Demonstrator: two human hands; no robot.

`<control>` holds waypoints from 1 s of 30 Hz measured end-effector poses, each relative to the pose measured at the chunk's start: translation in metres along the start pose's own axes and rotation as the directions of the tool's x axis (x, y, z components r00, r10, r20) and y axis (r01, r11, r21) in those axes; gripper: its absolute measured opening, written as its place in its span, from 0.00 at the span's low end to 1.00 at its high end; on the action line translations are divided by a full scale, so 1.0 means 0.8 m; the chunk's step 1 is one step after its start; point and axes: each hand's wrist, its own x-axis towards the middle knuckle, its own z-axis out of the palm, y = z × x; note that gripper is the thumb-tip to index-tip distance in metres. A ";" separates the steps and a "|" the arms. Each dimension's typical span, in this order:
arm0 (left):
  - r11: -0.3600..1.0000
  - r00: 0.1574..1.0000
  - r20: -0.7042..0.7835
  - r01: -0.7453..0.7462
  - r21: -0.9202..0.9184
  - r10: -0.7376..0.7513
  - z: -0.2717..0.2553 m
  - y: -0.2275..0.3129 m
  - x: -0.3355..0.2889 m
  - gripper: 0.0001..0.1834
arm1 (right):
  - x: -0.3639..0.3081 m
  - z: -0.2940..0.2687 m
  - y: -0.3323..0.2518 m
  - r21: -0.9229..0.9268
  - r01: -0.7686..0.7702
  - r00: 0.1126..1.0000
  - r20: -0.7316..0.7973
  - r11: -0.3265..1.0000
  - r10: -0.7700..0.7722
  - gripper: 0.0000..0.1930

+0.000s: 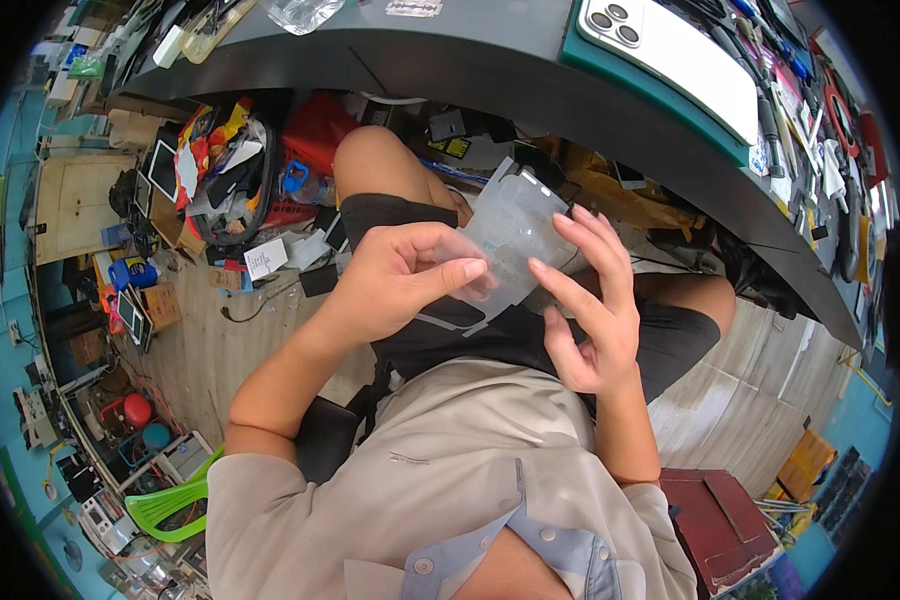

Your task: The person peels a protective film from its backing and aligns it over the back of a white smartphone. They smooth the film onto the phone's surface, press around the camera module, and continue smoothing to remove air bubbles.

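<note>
A translucent, frosted plastic sheet [516, 228] with cut edges and a narrow strip along its lower side is over my lap. My left hand [400, 275] pinches its left side between thumb and fingers; the fingers show blurred through the plastic. Close by the sheet's right edge, my right hand [595, 310] has its fingers spread and bent, palm turned toward the sheet. Its index fingertip lies at the edge, and I cannot tell whether it touches. Beyond the sheet, a white phone [680, 65] with several camera lenses lies back up on the desk's green mat [595, 62].
The dark desk [450, 55] curves across the far side, with a razor blade [414, 8] on it and many tools [785, 100] at right. Below left stands an overfull bin [220, 185]. A green chair [175, 500] and a dark red box [720, 530] flank me.
</note>
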 end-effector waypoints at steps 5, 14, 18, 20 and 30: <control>0.999 0.999 -0.018 -0.035 0.013 0.035 0.014 0.001 -0.006 0.10 | -0.004 0.019 0.001 -0.088 0.010 0.998 -0.060 0.996 -0.016 0.20; 0.995 0.998 -0.046 -0.033 0.099 0.038 0.024 0.004 -0.013 0.12 | -0.011 0.034 0.000 -0.201 0.119 0.979 -0.139 0.972 -0.149 0.18; 0.977 0.997 -0.053 -0.043 0.210 0.055 0.025 0.010 -0.017 0.12 | -0.008 0.035 0.000 -0.172 0.116 0.980 -0.137 0.978 -0.141 0.17; 0.954 0.991 -0.041 -0.109 0.279 0.126 0.026 0.013 -0.018 0.11 | -0.007 0.036 -0.002 -0.154 0.109 0.981 -0.144 0.982 -0.132 0.16; 0.826 0.939 -0.003 -0.302 0.476 0.345 0.026 0.014 -0.019 0.10 | -0.004 0.032 -0.008 -0.098 0.060 0.981 -0.178 0.993 -0.077 0.14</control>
